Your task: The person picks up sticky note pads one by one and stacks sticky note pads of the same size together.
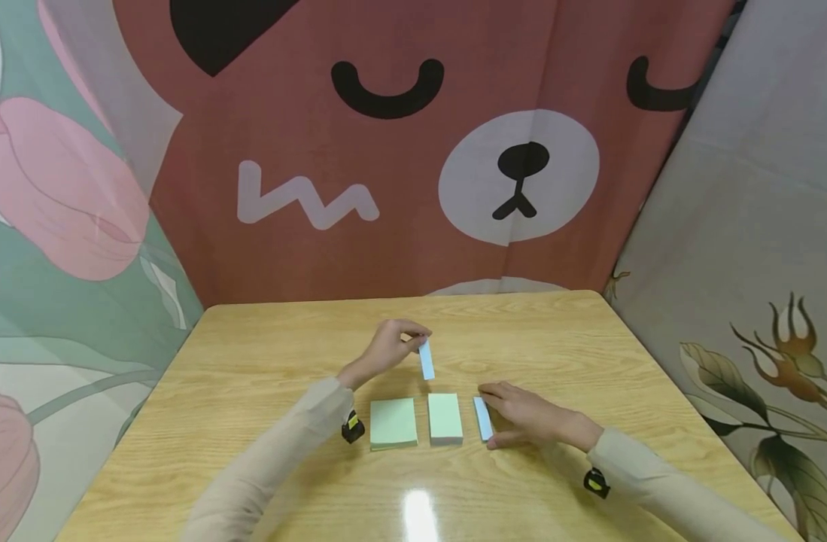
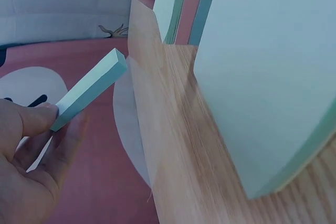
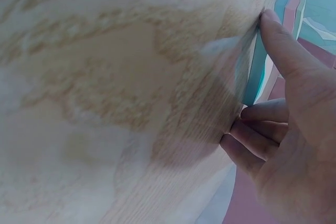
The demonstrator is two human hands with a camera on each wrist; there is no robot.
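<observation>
Above the table, my left hand (image 1: 388, 348) pinches one end of a narrow light blue sticky-note pad (image 1: 427, 361) between thumb and fingers; its other end points down toward the table. My right hand (image 1: 531, 414) rests at a second narrow blue pad (image 1: 482, 418) lying on the table, thumb at its near end and index finger at its far end. In the right wrist view that pad (image 3: 255, 72) shows between thumb and fingertips. A square pale green pad (image 1: 393, 421) and a smaller rectangular green pad (image 1: 444, 414) lie side by side left of it.
The wooden table (image 1: 284, 339) carries all the pads in a row. In the left wrist view, the rectangular pad shows green, pink and blue layers (image 2: 191, 11) along its side. Behind stands a bear-print curtain (image 1: 399, 158), with flowered cloths on both sides.
</observation>
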